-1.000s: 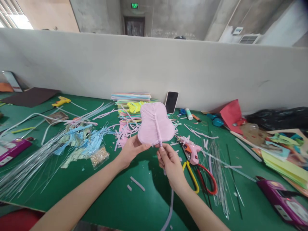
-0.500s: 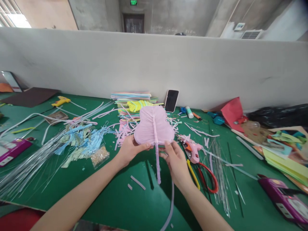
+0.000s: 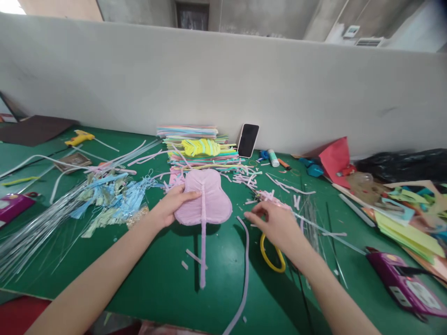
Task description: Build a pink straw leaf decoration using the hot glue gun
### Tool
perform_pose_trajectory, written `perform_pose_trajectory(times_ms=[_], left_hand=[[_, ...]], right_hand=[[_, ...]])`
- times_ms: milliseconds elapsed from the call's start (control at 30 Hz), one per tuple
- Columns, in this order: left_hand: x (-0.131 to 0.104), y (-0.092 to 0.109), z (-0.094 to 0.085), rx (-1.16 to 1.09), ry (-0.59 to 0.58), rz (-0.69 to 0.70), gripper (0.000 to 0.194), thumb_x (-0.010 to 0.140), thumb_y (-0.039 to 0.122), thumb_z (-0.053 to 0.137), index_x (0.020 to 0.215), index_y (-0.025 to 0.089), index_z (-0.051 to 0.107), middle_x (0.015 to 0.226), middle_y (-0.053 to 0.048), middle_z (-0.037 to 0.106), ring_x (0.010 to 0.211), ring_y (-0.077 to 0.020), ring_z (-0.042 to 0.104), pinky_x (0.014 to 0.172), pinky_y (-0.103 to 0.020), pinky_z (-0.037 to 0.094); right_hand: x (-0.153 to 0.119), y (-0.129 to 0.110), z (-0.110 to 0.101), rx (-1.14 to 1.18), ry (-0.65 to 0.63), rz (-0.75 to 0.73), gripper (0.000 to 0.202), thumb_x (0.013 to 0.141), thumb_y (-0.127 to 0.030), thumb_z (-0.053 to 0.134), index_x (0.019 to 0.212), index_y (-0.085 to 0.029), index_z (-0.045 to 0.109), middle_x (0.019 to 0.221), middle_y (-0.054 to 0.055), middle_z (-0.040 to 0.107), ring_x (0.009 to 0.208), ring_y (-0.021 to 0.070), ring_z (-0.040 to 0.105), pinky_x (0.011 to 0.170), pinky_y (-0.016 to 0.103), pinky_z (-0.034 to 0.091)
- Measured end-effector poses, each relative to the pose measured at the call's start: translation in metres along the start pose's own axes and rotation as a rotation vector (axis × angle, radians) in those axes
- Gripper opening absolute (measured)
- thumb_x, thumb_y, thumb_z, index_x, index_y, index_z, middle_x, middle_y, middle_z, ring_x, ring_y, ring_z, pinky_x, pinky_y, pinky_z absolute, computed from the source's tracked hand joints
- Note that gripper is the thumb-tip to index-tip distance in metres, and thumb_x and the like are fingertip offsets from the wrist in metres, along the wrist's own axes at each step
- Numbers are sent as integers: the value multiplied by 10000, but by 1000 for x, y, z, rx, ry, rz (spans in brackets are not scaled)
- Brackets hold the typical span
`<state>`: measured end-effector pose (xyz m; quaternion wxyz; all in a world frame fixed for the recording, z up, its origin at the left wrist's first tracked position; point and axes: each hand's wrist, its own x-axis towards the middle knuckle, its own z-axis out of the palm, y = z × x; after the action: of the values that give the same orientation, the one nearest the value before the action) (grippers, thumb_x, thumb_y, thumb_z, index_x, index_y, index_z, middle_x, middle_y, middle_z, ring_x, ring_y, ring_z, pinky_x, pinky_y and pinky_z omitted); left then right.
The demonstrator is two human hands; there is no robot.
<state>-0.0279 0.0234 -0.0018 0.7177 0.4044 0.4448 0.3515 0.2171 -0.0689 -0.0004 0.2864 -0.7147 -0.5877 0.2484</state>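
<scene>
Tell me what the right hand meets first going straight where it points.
Probably the loose lilac strip, whose upper end lies just ahead of the right hand; if the hand passes above it, the lilac lobed piece. Hand height is unclear.

I'm finding no readable text from here. Tube [image 3: 273, 158] near the bench's [image 3: 157, 279] back edge is showing a label, too small to read; purple box [image 3: 391, 274] toward the right is showing a blurred panel [image 3: 424, 294].

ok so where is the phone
In the head view, the phone stands just right of centre by the grey partition, between the yellow bundle and the white tube.
</scene>
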Motion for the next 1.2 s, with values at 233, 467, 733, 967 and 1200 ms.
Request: perform_pose_trajectory(times_ms=[233,467,733,967,1200], left_hand=[[-5,-3,1,66,-85,-96,575,575,220,872,1105,203,649,987,-69,756,829,-238,718,730,-325,569],[-5,-8,1,25,-110,-94,419,725,339,784,1108,212,672,983,-81,760,875,-227,718,760,-305,561],[-12,-8,16,-191,-232,-79,503,787,557,662,1130,190,661,1034,-103,744,962,-261,699,812,-331,549],[-9,2,-7,-237,-405,-155,788,741,810,461,1061,129,695,931,-148,750,872,-284,709,694,-313,545],[-11,4,-11,-9,-399,-136,414,652,230,839,1034,128,715,918,-110,752,725,-162,698,631,-195,526]], right_hand=[[-11,7,28,-209,-72,-40,145,813,-122,524,690,-198,510,739,93,634,735,230,606,660,311,382],[-6,4,10,1,51,-53,212,859,-405,547,912,-204,588,868,85,665,778,242,600,728,364,436],[-7,-13,31,466,-120,-76,402,863,-539,520,1023,-193,645,868,47,711,789,192,645,668,299,504],[43,-48,-2,469,-331,-250,168,772,-350,649,843,-233,746,866,-6,740,828,179,644,783,295,464],[64,-107,-31,-80,-155,-684,84,747,-287,706,815,-248,736,851,15,725,818,196,627,812,336,444]])
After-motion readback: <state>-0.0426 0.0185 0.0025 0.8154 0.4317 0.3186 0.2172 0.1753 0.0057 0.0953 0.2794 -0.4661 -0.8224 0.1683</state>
